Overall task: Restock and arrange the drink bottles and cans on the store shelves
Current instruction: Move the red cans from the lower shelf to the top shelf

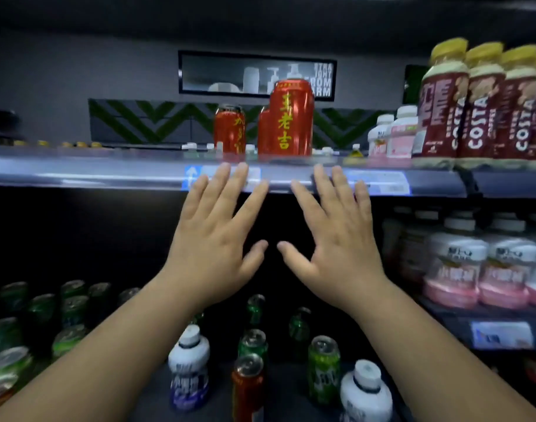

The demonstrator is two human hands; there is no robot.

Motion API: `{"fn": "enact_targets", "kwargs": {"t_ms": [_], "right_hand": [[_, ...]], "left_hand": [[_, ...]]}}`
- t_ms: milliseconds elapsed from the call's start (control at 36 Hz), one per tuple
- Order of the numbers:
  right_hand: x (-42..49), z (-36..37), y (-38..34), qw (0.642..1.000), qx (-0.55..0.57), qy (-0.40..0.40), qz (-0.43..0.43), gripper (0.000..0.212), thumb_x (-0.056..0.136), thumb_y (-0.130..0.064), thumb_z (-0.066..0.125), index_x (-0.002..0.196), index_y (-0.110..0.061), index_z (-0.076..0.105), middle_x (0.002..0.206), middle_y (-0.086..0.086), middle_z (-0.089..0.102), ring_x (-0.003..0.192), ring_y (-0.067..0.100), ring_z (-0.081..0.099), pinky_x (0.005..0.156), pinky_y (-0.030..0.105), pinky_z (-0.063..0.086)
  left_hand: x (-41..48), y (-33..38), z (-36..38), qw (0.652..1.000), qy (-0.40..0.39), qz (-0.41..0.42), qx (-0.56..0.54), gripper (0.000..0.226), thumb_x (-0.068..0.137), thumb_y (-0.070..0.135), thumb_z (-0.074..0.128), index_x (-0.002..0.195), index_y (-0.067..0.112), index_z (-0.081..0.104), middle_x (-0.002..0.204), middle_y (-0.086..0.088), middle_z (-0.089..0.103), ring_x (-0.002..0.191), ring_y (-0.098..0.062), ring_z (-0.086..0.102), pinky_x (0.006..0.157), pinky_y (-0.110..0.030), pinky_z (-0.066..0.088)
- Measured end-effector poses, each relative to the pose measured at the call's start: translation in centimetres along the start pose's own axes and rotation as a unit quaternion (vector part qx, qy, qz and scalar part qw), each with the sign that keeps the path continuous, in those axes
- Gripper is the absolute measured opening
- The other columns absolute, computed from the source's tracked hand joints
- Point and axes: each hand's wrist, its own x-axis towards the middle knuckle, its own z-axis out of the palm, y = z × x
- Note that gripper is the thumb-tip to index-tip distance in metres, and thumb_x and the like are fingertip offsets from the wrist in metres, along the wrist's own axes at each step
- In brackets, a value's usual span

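- Left hand (213,239): raised in front of the shelf edge (108,175), palm away from the person, fingers spread and holding nothing. The fingertips overlap the edge strip in the view; actual contact cannot be judged.
- Right hand (336,239): raised beside the left hand, fingers likewise spread and empty. The two thumbs point toward each other, apart.
- Big red can (291,117): upright on the upper shelf, just behind the edge, above the gap between the hands.
- Small red can (230,129): upright on the same shelf, just left of the big red can and set further back.
- Costa bottles (479,102): a row with yellow caps at the right end of the upper shelf, at the front.
- Pink bottles (394,132): white-capped, between the red cans and the Costa bottles, set further back.
- Lower right shelf: a row of white-capped bottles (479,263) with pink bases.
- Bottom shelf: green cans (323,367) upright, more at the left; two white bottles (189,360) and one more red can (248,382) stand among them, below the forearms.
- Price tags (382,181): on the edge strip behind the fingertips, text blurred.
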Motion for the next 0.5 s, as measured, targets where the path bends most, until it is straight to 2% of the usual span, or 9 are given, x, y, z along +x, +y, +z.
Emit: {"fn": "enact_targets", "kwargs": {"t_ms": [56,111,167,222,333,417,500], "right_hand": [[-2.8,1.0,-0.2,0.999,0.034,-0.018,0.003,0.082,0.085,-0.057,0.049,0.158,-0.024,0.028,0.169,0.012,0.008,0.156,0.03,-0.002,0.125,0.048,-0.003],[-5.3,1.9,-0.6,0.992,0.1,-0.061,0.038,0.081,0.087,-0.055,0.051,0.158,-0.03,0.024,0.17,0.006,0.003,0.156,0.024,-0.005,0.125,0.04,-0.001],[-7.4,2.8,-0.9,0.973,0.162,-0.132,0.102,0.079,0.09,-0.055,0.055,0.158,-0.038,0.019,0.17,-0.005,-0.002,0.155,0.011,-0.007,0.122,0.029,0.002],[-9.5,3.9,-1.1,0.95,0.185,-0.203,0.145,0.078,0.094,-0.051,0.059,0.158,-0.043,0.016,0.168,-0.015,-0.004,0.153,0.006,-0.004,0.119,0.024,0.008],[-12.4,6.0,-1.9,0.925,0.191,-0.279,0.174,0.071,0.094,-0.05,0.059,0.156,-0.04,0.025,0.166,-0.016,0.013,0.152,0.008,0.015,0.119,0.03,0.026],[-13.9,7.4,-2.9,0.913,0.195,-0.31,0.178,0.068,0.094,-0.049,0.06,0.155,-0.036,0.033,0.164,-0.013,0.023,0.149,0.009,0.024,0.117,0.028,0.028],[-14.7,8.3,-3.9,0.904,0.195,-0.331,0.185,0.067,0.094,-0.049,0.061,0.154,-0.034,0.034,0.163,-0.013,0.026,0.148,0.009,0.028,0.115,0.029,0.032]], "left_hand": [[-2.1,0.3,0.0,1.0,0.008,0.003,-0.027,0.072,0.084,0.047,0.052,0.148,0.014,0.045,0.16,-0.019,0.028,0.15,-0.038,0.02,0.119,-0.056,0.02],[-4.2,0.6,0.4,0.998,0.001,-0.005,-0.067,0.067,0.083,0.043,0.057,0.142,0.012,0.054,0.155,-0.021,0.036,0.146,-0.04,0.028,0.115,-0.056,0.029],[-6.3,0.7,1.0,0.993,-0.04,-0.033,-0.11,0.062,0.082,0.042,0.057,0.137,0.012,0.058,0.146,-0.018,0.048,0.138,-0.038,0.041,0.109,-0.054,0.038],[-8.4,0.7,1.6,0.981,-0.115,-0.068,-0.138,0.061,0.083,0.044,0.054,0.136,0.014,0.057,0.14,-0.012,0.053,0.13,-0.032,0.049,0.104,-0.049,0.045],[-12.5,0.6,3.2,0.956,-0.221,-0.108,-0.159,0.055,0.084,0.047,0.048,0.13,0.018,0.06,0.128,-0.001,0.061,0.115,-0.024,0.059,0.094,-0.039,0.051],[-15.1,0.4,4.4,0.939,-0.272,-0.133,-0.162,0.047,0.084,0.045,0.054,0.124,0.022,0.063,0.122,0.003,0.063,0.108,-0.022,0.062,0.087,-0.035,0.052],[-17.0,0.2,5.2,0.917,-0.316,-0.165,-0.179,0.045,0.086,0.043,0.059,0.127,0.025,0.06,0.125,0.006,0.061,0.106,-0.018,0.062,0.083,-0.034,0.052]]}}
